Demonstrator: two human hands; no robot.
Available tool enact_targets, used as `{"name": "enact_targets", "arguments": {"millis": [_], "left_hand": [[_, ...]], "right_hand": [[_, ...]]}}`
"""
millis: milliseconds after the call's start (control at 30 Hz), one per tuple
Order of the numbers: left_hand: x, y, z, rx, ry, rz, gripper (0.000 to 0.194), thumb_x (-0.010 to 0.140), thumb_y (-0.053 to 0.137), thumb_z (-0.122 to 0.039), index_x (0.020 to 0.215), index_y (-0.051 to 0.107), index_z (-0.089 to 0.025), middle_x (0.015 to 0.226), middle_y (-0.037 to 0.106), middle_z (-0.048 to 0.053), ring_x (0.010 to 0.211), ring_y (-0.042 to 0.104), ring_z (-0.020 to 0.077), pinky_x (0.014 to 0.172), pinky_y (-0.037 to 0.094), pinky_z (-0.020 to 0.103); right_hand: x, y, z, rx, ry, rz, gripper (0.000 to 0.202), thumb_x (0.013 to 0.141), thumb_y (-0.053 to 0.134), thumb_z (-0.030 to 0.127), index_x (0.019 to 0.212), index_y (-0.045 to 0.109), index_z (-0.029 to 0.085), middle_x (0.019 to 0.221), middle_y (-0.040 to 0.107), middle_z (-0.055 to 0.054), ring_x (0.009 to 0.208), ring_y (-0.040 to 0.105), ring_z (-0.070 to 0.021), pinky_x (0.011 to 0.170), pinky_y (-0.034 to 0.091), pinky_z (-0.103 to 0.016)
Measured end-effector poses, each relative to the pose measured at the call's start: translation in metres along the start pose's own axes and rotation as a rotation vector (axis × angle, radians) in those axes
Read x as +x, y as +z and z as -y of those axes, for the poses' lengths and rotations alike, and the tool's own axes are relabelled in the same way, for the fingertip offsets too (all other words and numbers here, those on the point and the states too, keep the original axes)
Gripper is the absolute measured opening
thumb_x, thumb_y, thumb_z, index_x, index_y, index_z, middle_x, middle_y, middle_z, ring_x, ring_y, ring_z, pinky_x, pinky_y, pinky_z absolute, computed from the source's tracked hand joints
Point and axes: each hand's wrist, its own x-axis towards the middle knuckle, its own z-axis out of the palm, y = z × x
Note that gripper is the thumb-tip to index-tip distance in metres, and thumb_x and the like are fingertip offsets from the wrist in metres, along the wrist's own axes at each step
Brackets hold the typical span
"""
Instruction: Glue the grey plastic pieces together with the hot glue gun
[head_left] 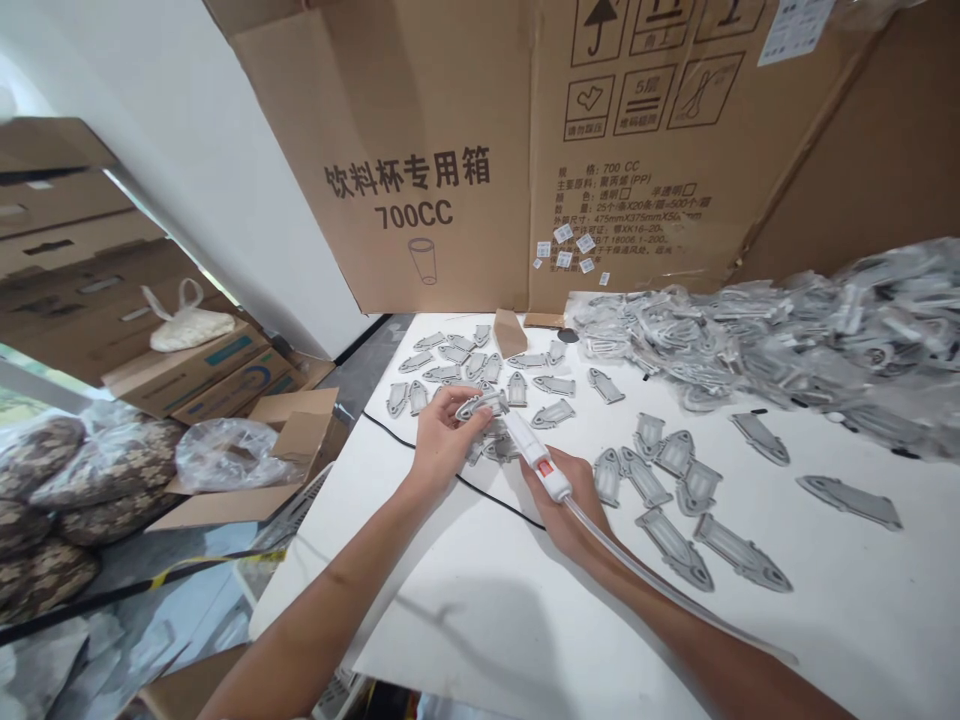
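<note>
My left hand [442,441] pinches a small grey boat-shaped plastic part [482,404] between thumb and fingers. My right hand [564,512] is closed round a white pen-shaped tool [529,446] with a red switch and a pale, translucent cord [637,570] trailing from its rear. The tool's tip lies close to the held part; whether they touch I cannot tell. Just below the left hand, more grey parts [501,448] lie partly hidden. Similar parts [454,352] are scattered behind the hands, and another group [675,455] lies to the right.
A large pile of plastic-bagged grey parts [810,320] covers the back right of the white table [450,630]. A tall cardboard box [450,110] stands behind it. A black cable [487,495] crosses the table under my hands. On the left floor stands an open carton [247,505].
</note>
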Motion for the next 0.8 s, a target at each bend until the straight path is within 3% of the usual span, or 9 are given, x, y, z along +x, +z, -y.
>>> {"name": "enact_targets", "arguments": {"millis": [367, 567, 700, 800], "left_hand": [[0.002, -0.002, 0.003, 0.010, 0.045, -0.005, 0.042, 0.073, 0.090, -0.044, 0.102, 0.070, -0.021, 0.098, 0.073, 0.005, 0.084, 0.071, 0.0194, 0.078, 0.061, 0.033], [0.002, -0.009, 0.001, 0.251, 0.307, 0.043, 0.020, 0.087, 0.078, -0.037, 0.100, 0.071, -0.024, 0.105, 0.073, 0.006, 0.105, 0.070, 0.0221, 0.090, 0.056, 0.033], [0.002, -0.014, -0.002, 0.389, 0.454, 0.101, 0.014, 0.092, 0.072, -0.035, 0.102, 0.074, -0.025, 0.099, 0.075, 0.005, 0.097, 0.070, 0.0219, 0.092, 0.055, 0.034], [0.005, -0.017, -0.001, 0.447, 0.479, 0.088, 0.013, 0.091, 0.072, -0.033, 0.102, 0.075, -0.026, 0.098, 0.076, 0.005, 0.092, 0.069, 0.0216, 0.085, 0.052, 0.032]], "right_hand": [[0.001, -0.002, -0.001, 0.065, 0.097, 0.006, 0.042, 0.091, 0.062, 0.047, 0.064, 0.040, 0.024, 0.058, 0.040, 0.005, 0.056, 0.037, -0.0140, 0.051, 0.027, -0.027], [0.004, -0.007, -0.002, 0.097, 0.255, 0.065, 0.044, 0.093, 0.062, 0.050, 0.062, 0.048, 0.022, 0.054, 0.043, 0.004, 0.050, 0.038, -0.0131, 0.048, 0.030, -0.027], [0.007, -0.010, -0.005, 0.078, 0.409, 0.124, 0.043, 0.091, 0.064, 0.054, 0.063, 0.054, 0.023, 0.059, 0.049, 0.004, 0.055, 0.047, -0.0144, 0.052, 0.038, -0.025], [0.008, -0.010, -0.005, 0.043, 0.393, 0.121, 0.043, 0.090, 0.063, 0.054, 0.062, 0.056, 0.022, 0.059, 0.053, 0.003, 0.054, 0.049, -0.0143, 0.052, 0.038, -0.025]]}}
